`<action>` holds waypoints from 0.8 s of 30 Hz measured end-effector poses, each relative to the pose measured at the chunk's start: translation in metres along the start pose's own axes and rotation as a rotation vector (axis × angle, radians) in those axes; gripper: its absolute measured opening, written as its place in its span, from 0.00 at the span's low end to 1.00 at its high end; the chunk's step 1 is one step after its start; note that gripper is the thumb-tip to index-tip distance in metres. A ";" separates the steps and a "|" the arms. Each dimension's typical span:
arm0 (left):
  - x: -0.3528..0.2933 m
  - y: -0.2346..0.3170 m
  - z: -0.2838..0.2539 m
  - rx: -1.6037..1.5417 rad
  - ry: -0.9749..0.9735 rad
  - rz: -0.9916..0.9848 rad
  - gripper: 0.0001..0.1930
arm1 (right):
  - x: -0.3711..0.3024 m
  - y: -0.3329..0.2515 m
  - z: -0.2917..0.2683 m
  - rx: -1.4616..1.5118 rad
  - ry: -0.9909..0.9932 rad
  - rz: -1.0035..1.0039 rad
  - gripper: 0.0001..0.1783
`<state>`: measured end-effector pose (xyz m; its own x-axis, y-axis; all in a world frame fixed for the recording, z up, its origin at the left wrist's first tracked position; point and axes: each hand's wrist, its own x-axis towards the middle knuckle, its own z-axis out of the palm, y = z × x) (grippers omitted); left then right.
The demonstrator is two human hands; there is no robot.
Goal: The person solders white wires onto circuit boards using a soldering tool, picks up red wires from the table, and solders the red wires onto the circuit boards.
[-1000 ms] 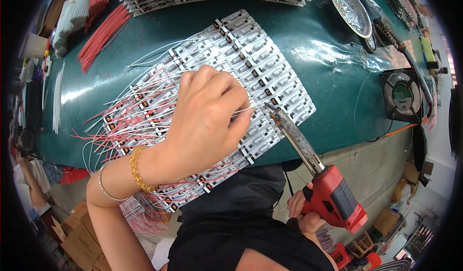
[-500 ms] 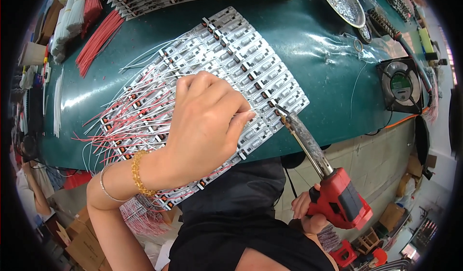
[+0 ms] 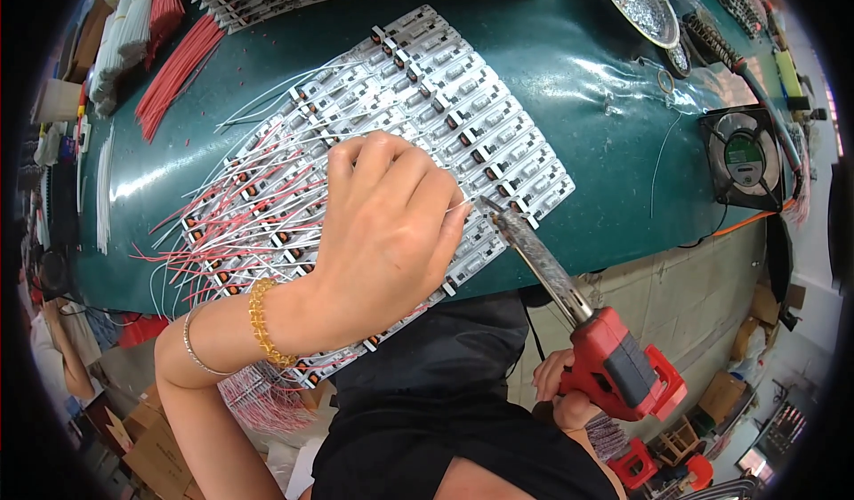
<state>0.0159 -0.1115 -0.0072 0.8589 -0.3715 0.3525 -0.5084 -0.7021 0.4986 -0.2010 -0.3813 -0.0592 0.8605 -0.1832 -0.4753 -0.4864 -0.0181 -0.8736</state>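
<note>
My left hand [image 3: 382, 233] rests on a panel of white circuit boards [image 3: 463, 108] with red and white wires [image 3: 240, 224] fanning off its left side. Its fingers pinch a thin white wire at the fingertips, right beside the tip of a soldering gun. My right hand [image 3: 559, 389], low in the picture, grips the red soldering gun [image 3: 623, 366]; the gun's metal barrel [image 3: 534, 255] points up-left onto the boards. A gold bead bracelet and a thin bangle sit on my left wrist.
The boards lie on a green table [image 3: 605, 100]. Bundles of red wires [image 3: 178, 64] and white wires lie at the upper left. A metal dish [image 3: 636, 2] and a small black fan [image 3: 743, 157] stand at the right. More board strips line the far edge. Cardboard boxes sit on the floor.
The view has shifted slightly; my left hand stays on the boards while the soldering gun's tip has stayed against the boards near my fingertips.
</note>
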 end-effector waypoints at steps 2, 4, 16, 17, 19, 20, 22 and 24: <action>-0.004 0.001 -0.001 0.025 0.002 0.002 0.07 | -0.005 0.037 -0.026 0.201 -0.022 0.065 0.35; -0.002 -0.001 -0.001 0.005 0.007 0.007 0.07 | -0.010 0.042 -0.033 0.381 -0.006 0.130 0.35; -0.004 -0.006 -0.007 -0.081 0.078 0.014 0.06 | 0.019 -0.044 0.036 0.125 -0.077 -0.368 0.46; -0.003 -0.006 -0.010 -0.086 0.096 0.043 0.06 | 0.017 -0.040 0.029 0.091 -0.058 -0.367 0.46; -0.003 -0.001 -0.011 -0.128 0.036 0.042 0.06 | 0.015 -0.039 0.027 0.058 -0.040 -0.365 0.47; -0.004 0.001 -0.012 -0.164 -0.023 0.036 0.06 | 0.014 -0.042 0.030 0.086 -0.053 -0.360 0.47; -0.001 0.003 -0.008 -0.167 -0.040 0.016 0.05 | 0.013 -0.051 0.030 0.099 -0.051 -0.354 0.47; -0.002 0.006 -0.003 -0.149 -0.060 -0.009 0.05 | 0.015 -0.044 0.024 0.067 -0.142 -0.392 0.48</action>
<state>0.0111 -0.1128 -0.0025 0.8631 -0.4047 0.3021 -0.5008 -0.6088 0.6153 -0.1633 -0.3596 -0.0299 0.9931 -0.0374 -0.1109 -0.1108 0.0053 -0.9938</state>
